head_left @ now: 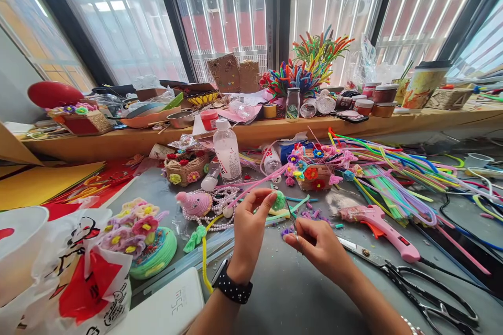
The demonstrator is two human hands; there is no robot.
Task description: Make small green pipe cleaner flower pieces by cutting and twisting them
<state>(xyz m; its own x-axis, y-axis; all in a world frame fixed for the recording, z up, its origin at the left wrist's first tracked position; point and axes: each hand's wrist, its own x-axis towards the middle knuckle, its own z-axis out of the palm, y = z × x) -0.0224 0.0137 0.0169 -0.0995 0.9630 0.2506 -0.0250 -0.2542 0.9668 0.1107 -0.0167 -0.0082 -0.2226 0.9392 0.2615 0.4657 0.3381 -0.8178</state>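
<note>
Near the middle of the table, my left hand (253,227) pinches a small fuzzy green ball (279,200) between thumb and fingertips. My right hand (316,243) is closed around small scissors (291,213), whose thin dark blades point up at the green ball's right side. Fingers hide most of the handles. Purple fuzzy clippings (314,215) lie scattered behind and beside my right hand. A light green chenille stem (301,205) lies just past the ball.
A pink glue gun (379,227) and large black-handled scissors (408,277) lie at right. Chenille stems (393,167) spread behind them. A clear bottle (227,154), bead strands (220,199) and a flower-topped green cake-like craft (155,256) stand left. A white power bank (168,306) lies in front.
</note>
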